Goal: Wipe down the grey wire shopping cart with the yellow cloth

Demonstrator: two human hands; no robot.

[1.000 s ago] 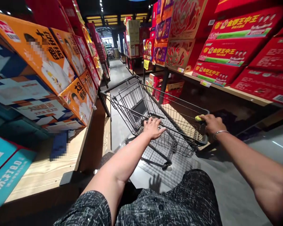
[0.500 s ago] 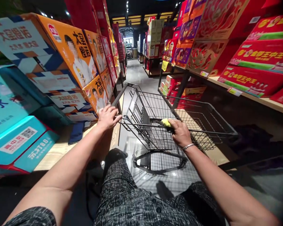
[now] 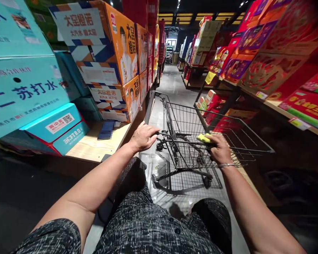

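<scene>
A black wire shopping cart [image 3: 185, 155] stands sideways before me in the aisle, with its basket toward the right. At the near end of the cart's dark handle [image 3: 149, 108], my left hand [image 3: 143, 137] is closed over the bar with its fingers bent. My right hand [image 3: 221, 150] is closed on a crumpled yellow cloth [image 3: 204, 138] and presses it against the basket's near top rail. The palm side of each hand is hidden. Inside the basket only wire mesh and shadows show.
On the left, a wooden shelf [image 3: 91, 150] holds orange drink cartons [image 3: 124, 46], a teal carton [image 3: 66, 132] and a dark blue item [image 3: 106, 130]. Red gift boxes [image 3: 307, 109] line the right shelf. The tiled aisle [image 3: 172, 72] runs ahead between displays.
The view has turned left, so the cart, hands and shelves sit farther right in it. Both hands keep their places on the cart, and the yellow cloth remains in my right hand.
</scene>
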